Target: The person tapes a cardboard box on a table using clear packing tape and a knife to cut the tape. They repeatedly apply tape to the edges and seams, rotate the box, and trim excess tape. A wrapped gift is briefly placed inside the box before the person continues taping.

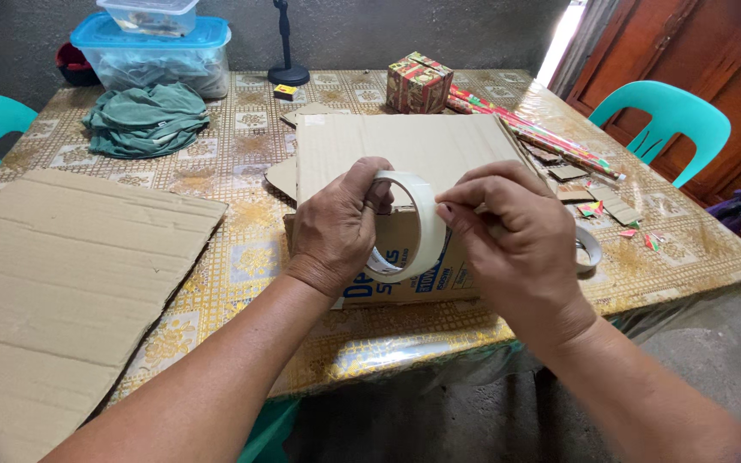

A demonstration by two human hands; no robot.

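Patterned table (242, 146), pale tape roll (413, 227) upright; left hand (332, 227), right hand (512, 244)

Brown corrugated cardboard box (405, 283), flattened, near table's front edge, behind both hands; blue printing across its visible side, partly hidden. Above it, plain tan cardboard flap (405, 146), bare and unprinted, reaching toward table's middle. Small cube-shaped gift box wrapped in red, green and gold patterned paper (418, 83) at table's far side, just beside rolls of the same wrapping paper (529, 129) running diagonally to the right. Clear plastic storage tub with blue lid (152, 53) at far left corner, smaller clear lidded container (149, 14) stacked on top. Tiny yellow and dark box (285, 91) near a black stand's base. No signs or screens.
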